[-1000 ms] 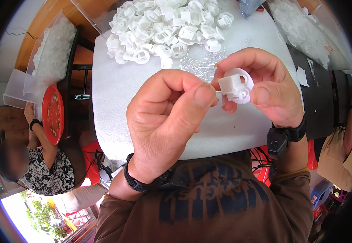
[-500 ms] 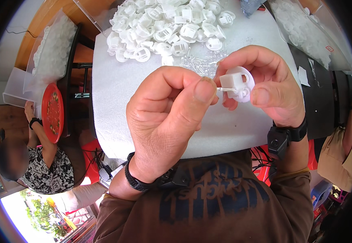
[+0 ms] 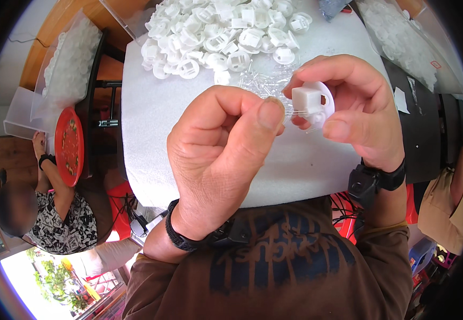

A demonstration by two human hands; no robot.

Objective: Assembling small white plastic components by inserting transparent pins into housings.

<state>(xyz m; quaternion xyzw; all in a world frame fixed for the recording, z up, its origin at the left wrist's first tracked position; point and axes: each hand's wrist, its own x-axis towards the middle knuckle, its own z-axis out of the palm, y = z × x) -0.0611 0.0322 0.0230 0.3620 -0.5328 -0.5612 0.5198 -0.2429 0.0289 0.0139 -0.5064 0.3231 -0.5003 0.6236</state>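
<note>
Between its thumb and fingers, my right hand (image 3: 369, 109) holds a white plastic part (image 3: 307, 100), a round disc with a box-shaped block on it. Facing it, my left hand (image 3: 218, 144) is closed in a pinch on a thin wire-like pin (image 3: 296, 113). The pin points at the part beside the block; whether its tip is inside the part I cannot tell. Beyond my hands lie scattered thin clear pins (image 3: 266, 79), partly hidden by my fingers. A heap of similar white plastic parts (image 3: 215, 40) covers the far side of the table.
White foam sheeting (image 3: 149, 133) covers the table. A clear bin (image 3: 70, 64) of white parts stands at left, near a red tray (image 3: 69, 152) and a seated person (image 3: 63, 221). Another clear bin (image 3: 399, 42) is at far right, with a second person (image 3: 444, 210) below.
My right hand has shifted slightly and turned the white part, so its disc shows more edge-on. My left hand keeps its pinch, almost unmoved.
</note>
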